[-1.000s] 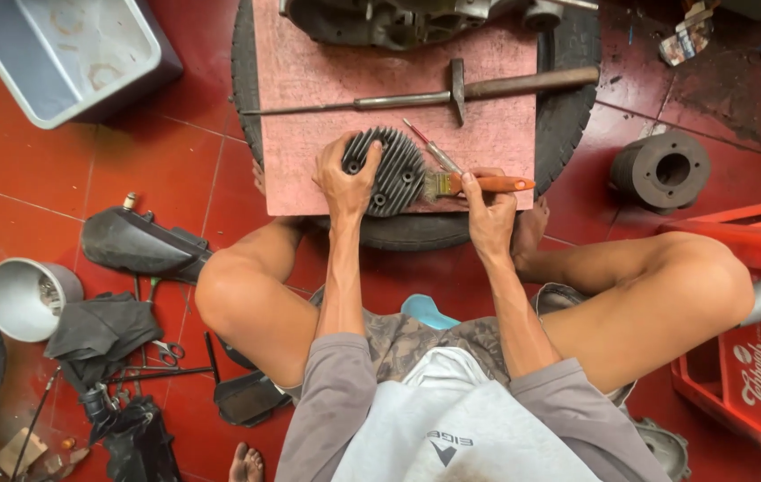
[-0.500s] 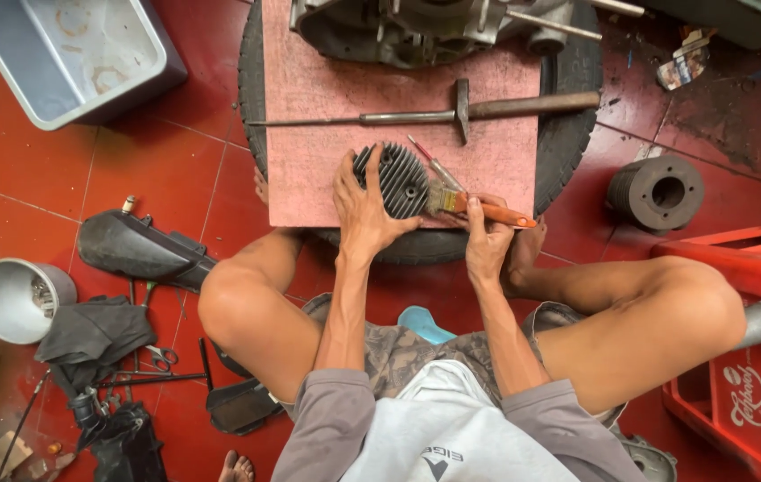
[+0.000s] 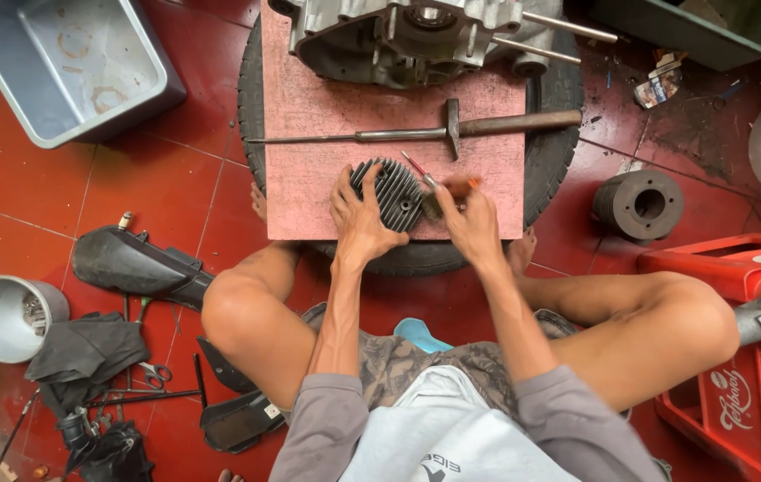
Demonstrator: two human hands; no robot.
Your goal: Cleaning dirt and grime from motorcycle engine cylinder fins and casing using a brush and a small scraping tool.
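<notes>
**Finned cylinder head held flat on the board, brush at its right edge**

The finned cylinder head is seen lying flat on the pink board, near the board's front edge and towards its middle, with its ribs running roughly from front to back, tilted slightly. The board is laid across a black tyre, whose rim shows on both sides of the board. At the far edge of the board an engine case is set, and between it and the finned head a hammer is laid crosswise, its long axis running left to right.

The finned head is covered on its near-left side by the left hand, fingers spread and pressed down on the ribs. The right hand is placed just to the right of the head, closed around a small brush with an orange handle; the bristle end appears to meet the head's right edge, though this is blurred. The brush's long axis is pointed leftwards and away, towards the head. Both hands are close; the left is in contact.
</notes>
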